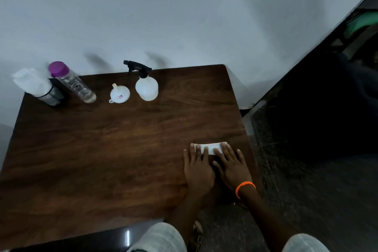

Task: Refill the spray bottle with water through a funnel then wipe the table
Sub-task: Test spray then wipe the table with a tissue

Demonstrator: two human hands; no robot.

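Two flat hands press our white cloth [211, 147].
Left hand [198, 171] and right hand [232, 166] lie open at four o'clock on the desk [106, 145].

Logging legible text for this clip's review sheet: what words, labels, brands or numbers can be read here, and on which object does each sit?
No text can be read in this frame.
funnel: a small sticker with purple and orange marks, too small to read.
water bottle: pale printing on the clear wall, too blurred to read.
spray bottle: no label shows.
tissue under the left hand and the right hand: blank.
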